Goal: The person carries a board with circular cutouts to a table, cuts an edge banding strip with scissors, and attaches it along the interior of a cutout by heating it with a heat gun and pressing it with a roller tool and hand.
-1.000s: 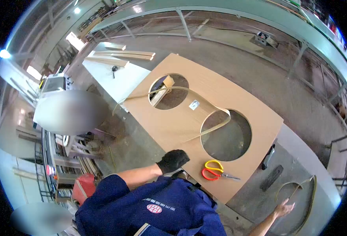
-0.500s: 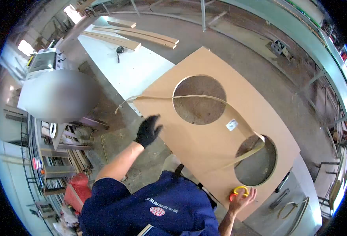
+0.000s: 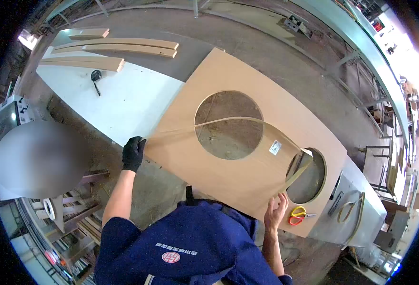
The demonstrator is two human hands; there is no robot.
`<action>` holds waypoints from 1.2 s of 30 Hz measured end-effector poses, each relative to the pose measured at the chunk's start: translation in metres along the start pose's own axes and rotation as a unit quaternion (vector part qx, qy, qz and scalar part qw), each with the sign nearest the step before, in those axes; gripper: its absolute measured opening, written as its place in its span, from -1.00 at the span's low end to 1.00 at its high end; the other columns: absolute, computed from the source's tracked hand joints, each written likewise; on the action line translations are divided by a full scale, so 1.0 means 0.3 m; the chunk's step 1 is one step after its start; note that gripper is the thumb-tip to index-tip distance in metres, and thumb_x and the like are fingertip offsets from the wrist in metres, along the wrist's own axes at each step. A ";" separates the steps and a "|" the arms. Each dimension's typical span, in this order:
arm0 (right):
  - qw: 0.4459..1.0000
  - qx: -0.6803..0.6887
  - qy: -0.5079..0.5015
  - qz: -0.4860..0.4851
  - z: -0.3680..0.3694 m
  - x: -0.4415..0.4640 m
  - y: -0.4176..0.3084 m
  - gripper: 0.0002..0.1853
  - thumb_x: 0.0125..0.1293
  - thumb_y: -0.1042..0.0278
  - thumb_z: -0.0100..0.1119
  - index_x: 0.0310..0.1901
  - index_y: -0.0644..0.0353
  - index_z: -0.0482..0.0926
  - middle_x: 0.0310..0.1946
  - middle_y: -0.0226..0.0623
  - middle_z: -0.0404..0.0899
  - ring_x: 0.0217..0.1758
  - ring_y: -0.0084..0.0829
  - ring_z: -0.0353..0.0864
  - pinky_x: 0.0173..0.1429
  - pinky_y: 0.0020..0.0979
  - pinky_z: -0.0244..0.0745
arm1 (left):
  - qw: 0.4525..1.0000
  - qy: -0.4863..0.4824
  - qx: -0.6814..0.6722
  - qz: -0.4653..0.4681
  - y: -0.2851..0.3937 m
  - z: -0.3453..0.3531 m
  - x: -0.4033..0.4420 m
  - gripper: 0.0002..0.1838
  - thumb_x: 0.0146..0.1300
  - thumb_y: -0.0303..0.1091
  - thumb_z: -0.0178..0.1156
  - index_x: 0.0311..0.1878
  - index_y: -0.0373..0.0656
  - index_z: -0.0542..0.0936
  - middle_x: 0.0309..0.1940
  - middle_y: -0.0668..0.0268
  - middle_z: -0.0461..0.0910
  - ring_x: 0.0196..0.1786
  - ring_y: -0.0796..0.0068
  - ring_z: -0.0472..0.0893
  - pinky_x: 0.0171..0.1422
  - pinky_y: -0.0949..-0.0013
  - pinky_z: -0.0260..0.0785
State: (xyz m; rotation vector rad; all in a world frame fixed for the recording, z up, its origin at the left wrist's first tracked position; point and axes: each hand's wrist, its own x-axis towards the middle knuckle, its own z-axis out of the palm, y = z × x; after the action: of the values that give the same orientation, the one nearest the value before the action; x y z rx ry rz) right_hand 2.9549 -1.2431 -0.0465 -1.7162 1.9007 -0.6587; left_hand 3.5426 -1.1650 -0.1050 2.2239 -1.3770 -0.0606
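Observation:
A brown board with two round cutouts lies before me. Across it curves a long thin edging strip, passing over both holes. My left hand, in a black glove, is closed around the strip's left end at the board's left corner. My bare right hand is at the strip's other end near the right cutout, its fingers partly spread; whether they touch the strip is unclear. Scissors with yellow and red handles lie on the board just right of that hand. A small white label is between the holes.
A white panel at the left carries wooden strips and a black tape measure. On a grey surface at the right lies a coiled strip. A long metal frame runs behind.
My left hand has moved left to the strip's end and closed on it. My right hand has come from the grey surface, past the scissors, to the strip's near end. The view has shifted.

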 end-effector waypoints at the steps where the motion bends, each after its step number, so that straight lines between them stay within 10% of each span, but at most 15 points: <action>1: 1.000 -0.019 0.016 -0.007 0.025 0.007 0.027 -0.49 0.37 0.31 0.27 0.27 0.32 0.40 0.29 0.11 0.37 0.40 0.04 0.31 0.46 -0.04 0.23 | 0.999 0.005 -0.037 -0.027 0.039 -0.032 0.012 -0.71 0.45 -0.12 0.19 -0.08 -0.18 0.61 -0.21 0.01 0.67 -0.11 -0.06 0.67 -0.05 0.06 0.51; 11: 0.982 0.092 0.106 0.126 0.172 0.171 0.187 -0.42 0.37 0.36 0.16 0.35 0.43 0.29 0.04 0.11 0.52 0.14 0.02 0.53 0.32 -0.11 0.40 | 0.955 -0.140 -0.257 -0.051 0.408 -0.265 0.135 -0.69 0.28 -0.30 0.41 -0.03 -0.25 0.61 -0.25 0.33 0.67 -0.18 0.56 0.56 -0.01 0.39 0.46; 16: 0.939 0.234 0.220 0.122 -0.117 0.214 0.196 -0.68 0.60 0.38 -0.06 0.29 0.25 0.31 -0.08 -0.28 0.58 -0.35 -0.52 0.61 -0.22 -0.47 0.57 | 0.903 -0.190 -0.379 -0.066 0.601 -0.342 0.187 -0.68 0.26 -0.32 0.41 0.00 -0.26 0.61 -0.24 0.39 0.62 -0.16 0.57 0.54 0.01 0.40 0.44; 23: 0.940 0.195 0.269 0.084 -0.341 0.124 0.447 -0.70 0.60 0.37 -0.04 0.28 0.22 0.34 -0.04 -0.29 0.62 -0.29 -0.63 0.54 -0.21 -0.54 0.53 | 0.911 -0.212 -0.353 0.017 0.697 -0.260 0.223 -0.69 0.18 -0.38 0.38 -0.03 -0.27 0.60 -0.26 0.35 0.60 -0.11 0.46 0.57 0.06 0.35 0.44; 28: 0.921 0.247 0.281 0.105 -0.316 0.009 0.456 -0.61 0.56 0.40 0.03 0.33 0.27 0.31 -0.04 -0.25 0.63 -0.22 -0.59 0.58 -0.11 -0.52 0.54 | 0.851 -0.197 -0.483 -0.065 0.697 -0.263 0.235 -0.72 0.28 -0.31 0.34 -0.03 -0.17 0.54 -0.43 0.50 0.50 -0.48 0.75 0.43 -0.42 0.59 0.27; 32: 0.932 0.238 0.237 0.135 -0.281 -0.011 0.498 -0.61 0.54 0.38 0.08 0.30 0.32 0.37 0.01 -0.22 0.61 -0.12 -0.54 0.61 -0.01 -0.47 0.55 | 0.831 -0.198 -0.518 -0.050 0.753 -0.292 0.255 -0.61 0.32 -0.09 0.39 -0.01 -0.17 0.54 -0.46 0.52 0.48 -0.50 0.75 0.41 -0.44 0.59 0.25; 36: 0.968 -0.084 0.140 0.189 -0.272 0.029 0.616 -0.35 0.26 0.30 0.38 0.33 0.35 0.37 0.21 0.14 0.52 0.32 0.05 0.50 0.35 -0.11 0.43 | 0.917 -0.224 -0.327 0.046 0.920 -0.260 0.270 -0.65 0.27 -0.20 0.42 -0.05 -0.25 0.60 -0.29 0.28 0.62 -0.31 0.44 0.59 -0.12 0.34 0.50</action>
State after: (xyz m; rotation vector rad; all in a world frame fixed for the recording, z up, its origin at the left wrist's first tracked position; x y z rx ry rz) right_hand 2.7613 -1.2327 -0.1039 -1.3470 2.4597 -0.6292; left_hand 3.3779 -1.2982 0.1046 1.6219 -1.4073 -0.9094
